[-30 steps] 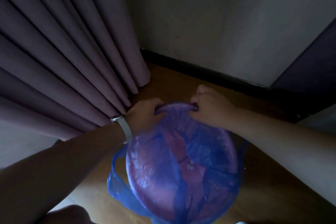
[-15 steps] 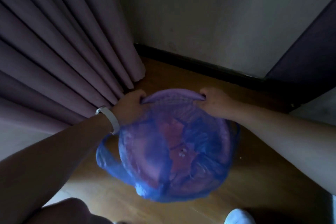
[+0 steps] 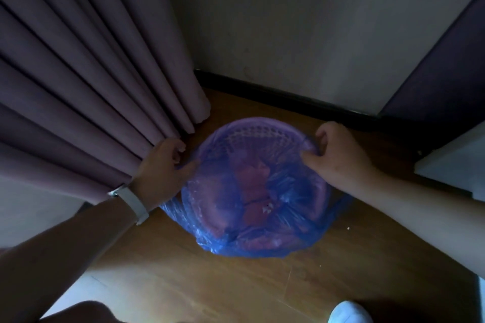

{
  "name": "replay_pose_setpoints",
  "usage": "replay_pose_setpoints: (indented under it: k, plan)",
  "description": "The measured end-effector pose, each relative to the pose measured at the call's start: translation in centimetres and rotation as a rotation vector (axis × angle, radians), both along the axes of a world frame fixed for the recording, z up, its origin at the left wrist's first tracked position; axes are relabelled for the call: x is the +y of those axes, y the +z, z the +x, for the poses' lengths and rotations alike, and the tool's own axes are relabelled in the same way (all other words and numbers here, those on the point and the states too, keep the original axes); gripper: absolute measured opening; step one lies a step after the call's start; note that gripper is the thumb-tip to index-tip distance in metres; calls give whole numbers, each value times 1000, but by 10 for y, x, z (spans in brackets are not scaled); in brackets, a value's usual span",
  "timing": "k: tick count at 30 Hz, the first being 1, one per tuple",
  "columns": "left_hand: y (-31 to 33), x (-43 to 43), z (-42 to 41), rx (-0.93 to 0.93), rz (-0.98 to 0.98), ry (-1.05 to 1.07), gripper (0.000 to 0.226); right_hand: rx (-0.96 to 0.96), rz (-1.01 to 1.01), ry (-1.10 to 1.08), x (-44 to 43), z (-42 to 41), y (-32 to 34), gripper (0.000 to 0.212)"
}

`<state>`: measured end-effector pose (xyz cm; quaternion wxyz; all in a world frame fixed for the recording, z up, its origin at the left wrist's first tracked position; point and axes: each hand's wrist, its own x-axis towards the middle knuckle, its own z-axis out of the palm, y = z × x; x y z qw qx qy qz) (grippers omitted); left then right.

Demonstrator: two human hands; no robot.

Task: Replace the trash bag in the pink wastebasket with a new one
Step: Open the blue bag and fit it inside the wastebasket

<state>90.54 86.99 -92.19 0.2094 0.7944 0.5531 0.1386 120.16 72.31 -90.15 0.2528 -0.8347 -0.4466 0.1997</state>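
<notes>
Indoors, two hands stretch a blue bag (image 3: 265, 220) over a pink wastebasket (image 3: 252, 130).

Left hand (image 3: 162, 165) pinches the bag film at the rim's left side; right hand (image 3: 338, 152) pinches it at the right. Between them, the wastebasket stands on the wood floor (image 3: 210, 283), a curtain (image 3: 86, 86) just behind the left hand.

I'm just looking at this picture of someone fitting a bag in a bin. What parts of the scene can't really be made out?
Head view only:
- The pink wastebasket: its walls and base are veiled by the blue trash bag.
- The pale speck at the bottom: too small to identify.
- The left hand fingertips: curled round the rim, so the grip is unclear.
- The right hand: its palm faces away.
- The white shoe: cut off by the bottom edge.
- The curtain: hides whatever is behind it.
</notes>
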Motion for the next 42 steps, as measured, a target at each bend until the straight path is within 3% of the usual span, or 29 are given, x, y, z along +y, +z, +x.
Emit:
replay_pose_setpoints:
  k: [4, 7, 11, 18, 22, 24, 27, 29, 32, 34, 36, 42]
  plan:
    - [-5, -17, 3, 57, -201, 37, 34, 224, -82, -81, -12, -8, -13, 25]
    - [-8, -19, 5, 35, -271, 67, 22, 293, -93, -154, -6, -7, -19, 17]
    - [-11, -20, 10, 10, -312, 3, 36, 339, -100, -165, 1, -5, -26, 8]
    - [-16, -4, 15, -249, -459, 139, 46, 531, -103, -207, 26, 1, -28, 11]
    - [-16, 4, 24, -360, -475, 203, 32, 570, -73, -213, 37, 8, -28, 11]
    - [-17, 6, 30, -427, -487, 231, 33, 500, -63, -183, 41, 14, -28, 16]
    - [-20, 0, 27, -311, -294, 193, 44, 222, 18, -94, 32, 19, -27, 21]
    - [-17, -10, 17, -227, -94, 35, 51, -9, 144, 51, 12, 14, -22, 18]
    - [-18, -22, 2, -74, 231, -335, 50, -319, 299, 473, -12, 3, -14, 24]
    - [-17, -27, 0, -14, 361, -531, 48, -374, 315, 706, -17, -1, -17, 33]
    - [-18, -33, 0, 11, 349, -672, 51, -405, 287, 852, -19, -7, -24, 38]
    - [-20, -45, 0, 44, 313, -879, 48, -444, 222, 978, -26, -12, -39, 43]
